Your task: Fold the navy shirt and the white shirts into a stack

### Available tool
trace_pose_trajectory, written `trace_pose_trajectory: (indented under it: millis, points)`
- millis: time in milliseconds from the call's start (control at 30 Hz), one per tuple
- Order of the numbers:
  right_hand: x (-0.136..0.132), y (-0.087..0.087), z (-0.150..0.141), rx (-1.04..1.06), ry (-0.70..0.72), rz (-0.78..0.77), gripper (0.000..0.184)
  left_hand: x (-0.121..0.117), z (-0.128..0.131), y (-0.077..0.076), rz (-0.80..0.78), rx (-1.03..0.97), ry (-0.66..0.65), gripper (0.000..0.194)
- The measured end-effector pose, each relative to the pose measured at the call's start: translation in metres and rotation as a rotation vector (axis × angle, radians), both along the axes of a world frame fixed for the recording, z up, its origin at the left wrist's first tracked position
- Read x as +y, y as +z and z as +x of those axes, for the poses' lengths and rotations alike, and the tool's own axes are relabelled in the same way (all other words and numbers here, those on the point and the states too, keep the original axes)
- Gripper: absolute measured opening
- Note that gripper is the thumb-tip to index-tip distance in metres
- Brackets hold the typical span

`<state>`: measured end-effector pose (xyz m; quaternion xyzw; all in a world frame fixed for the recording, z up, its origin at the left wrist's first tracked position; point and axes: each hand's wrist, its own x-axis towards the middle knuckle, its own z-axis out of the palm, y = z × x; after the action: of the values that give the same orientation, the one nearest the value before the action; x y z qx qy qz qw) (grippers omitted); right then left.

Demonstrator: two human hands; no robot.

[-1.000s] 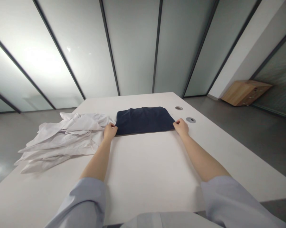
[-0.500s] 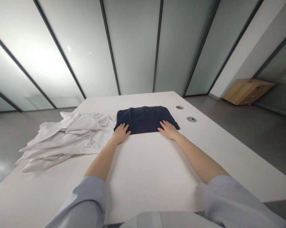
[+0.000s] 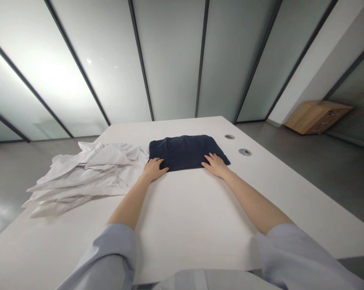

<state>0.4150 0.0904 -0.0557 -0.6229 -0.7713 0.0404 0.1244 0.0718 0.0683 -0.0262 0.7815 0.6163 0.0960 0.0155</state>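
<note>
A dark navy folded cloth, perhaps a garment, lies flat as a rough rectangle on the white table. My left hand rests on its near left corner, fingers a little bent and the thumb out along the near edge. On the near right part lies my right hand, palm down with the fingers spread. Neither hand grips the cloth. To the left, close to my left hand, is a loose heap of white cloth.
Two round cable grommets are set in the table's right side. Frosted glass panels with dark frames stand behind the table. On the floor at the far right is a wooden cabinet.
My left hand's fingers have drawn in slightly at the cloth's corner. The right hand stays in nearly the same place, and the view has shifted a little.
</note>
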Motion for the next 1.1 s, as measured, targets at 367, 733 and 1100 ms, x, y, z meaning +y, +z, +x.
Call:
trace_pose_trajectory:
  millis: [367, 733, 1100]
  points:
    - [-0.021, 0.014, -0.031, 0.053, 0.376, 0.013, 0.056, 0.000, 0.000, -0.004, -0.010, -0.051, 0.005, 0.065]
    - [-0.013, 0.009, -0.034, -0.029, 0.161, -0.097, 0.071, -0.004, 0.011, 0.001, -0.024, -0.014, -0.045, 0.057]
    - [-0.015, 0.021, -0.022, 0.066, 0.060, 0.208, 0.047, -0.023, 0.059, 0.009, 0.072, -0.066, -0.217, 0.039]
